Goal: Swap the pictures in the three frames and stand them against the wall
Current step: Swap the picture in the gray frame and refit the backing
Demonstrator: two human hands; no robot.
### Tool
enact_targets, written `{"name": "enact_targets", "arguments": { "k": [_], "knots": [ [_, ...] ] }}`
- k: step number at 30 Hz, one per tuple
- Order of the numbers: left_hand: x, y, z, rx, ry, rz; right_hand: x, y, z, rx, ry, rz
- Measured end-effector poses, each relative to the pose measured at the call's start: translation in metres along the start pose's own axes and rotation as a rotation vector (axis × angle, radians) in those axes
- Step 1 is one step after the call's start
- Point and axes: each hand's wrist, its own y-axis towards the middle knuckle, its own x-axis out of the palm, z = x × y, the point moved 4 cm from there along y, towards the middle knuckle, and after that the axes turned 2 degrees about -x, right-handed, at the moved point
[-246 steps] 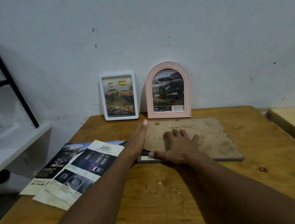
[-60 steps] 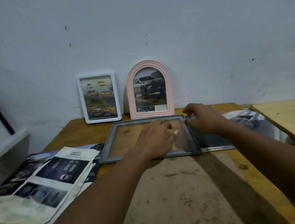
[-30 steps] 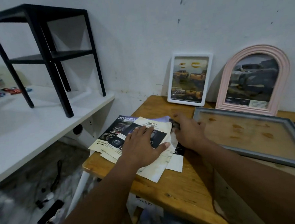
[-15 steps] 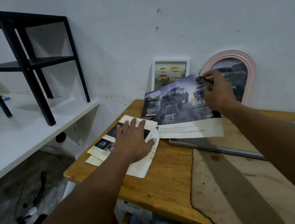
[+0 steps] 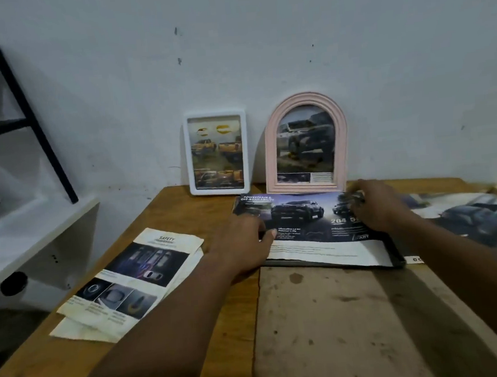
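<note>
Brochure page (image 5: 303, 222) hides most of grey frame (image 5: 309, 263); rt hand (image 5: 382, 207) blurred.

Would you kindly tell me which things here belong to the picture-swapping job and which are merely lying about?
Job: white frame, pink arched frame, grey frame lying flat, truck sheet on it, brown backing board.
Lying about: SAFETY leaflets, car print at right, black stand, white shelf.
</note>
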Motion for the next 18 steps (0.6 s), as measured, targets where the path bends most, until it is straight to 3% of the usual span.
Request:
{"name": "enact_targets", "arguments": {
  "k": [5,8,18],
  "knots": [
    [0.001,0.004,-0.012,-0.089,-0.020,0.176,0.032,-0.020,0.000,-0.123,-0.193,-0.116],
    [0.009,0.004,-0.018,-0.102,-0.048,0.113,0.032,-0.015,0.006,-0.142,-0.214,-0.124],
    [0.022,0.008,-0.018,-0.155,-0.040,0.122,0.044,-0.019,0.016,-0.137,-0.265,-0.223]
  ]
}}
